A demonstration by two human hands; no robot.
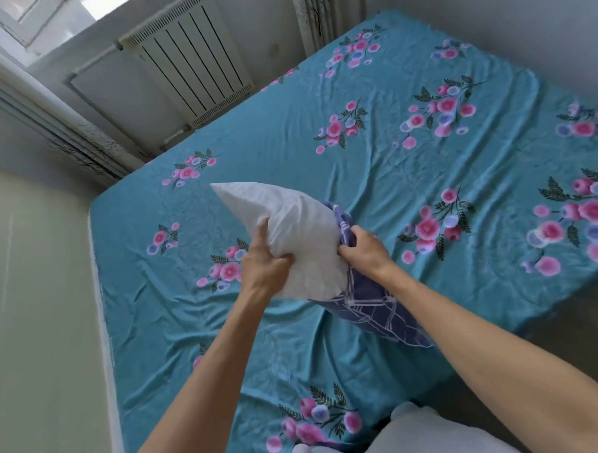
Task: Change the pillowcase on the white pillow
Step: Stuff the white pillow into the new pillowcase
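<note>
A white pillow [290, 223] is held up above the bed, its upper corner pointing away to the left. Its lower end sits inside a purple pillowcase with white line pattern [376, 312], which hangs down to the right. My left hand [263, 262] grips the bare white pillow on its left side, fingers sunk into the filling. My right hand [362, 247] grips the bunched rim of the purple pillowcase at the pillow's right side. Most of the pillow is outside the case.
The bed [407, 160] under my hands wears a teal sheet with pink and purple flowers. A white radiator [187, 60] stands on the wall behind it. A pale wall runs along the left. White cloth [419, 430] lies at the bottom edge.
</note>
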